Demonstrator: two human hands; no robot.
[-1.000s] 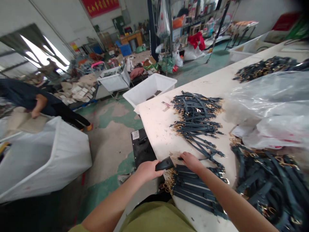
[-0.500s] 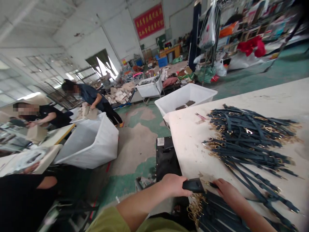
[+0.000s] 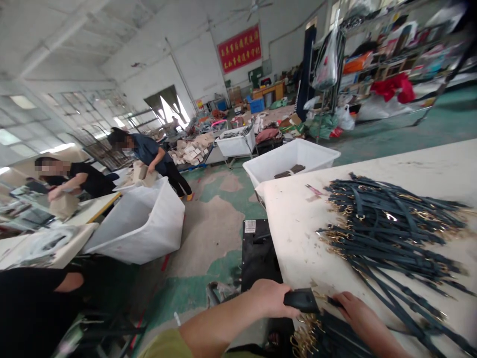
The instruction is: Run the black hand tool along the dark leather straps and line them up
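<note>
At the near edge of the white table [image 3: 298,233], my left hand [image 3: 272,299] is closed around a flat black piece [image 3: 302,301] whose exact kind I cannot make out. Just to its right, my right hand [image 3: 356,311] pinches the end of a dark strap [image 3: 333,301], with a small gap between the hands. Beneath both lies a bundle of dark straps [image 3: 335,330] with gold snap hooks [image 3: 307,338], partly hidden by my right forearm. A larger pile of dark straps [image 3: 387,214] with gold hardware spreads farther back on the tabletop.
Red-handled pliers [image 3: 315,190] lie by the table's far-left corner. Behind stands a white bin [image 3: 257,169] with dark strips inside. Below the table's left edge is a black case [image 3: 257,268]. Two people work at the left beside a big white bin [image 3: 164,219]; another person's arm is at lower left.
My view has tilted up slightly, so the scene sits lower in the picture. Both hands keep their grips and have barely moved relative to the table.
</note>
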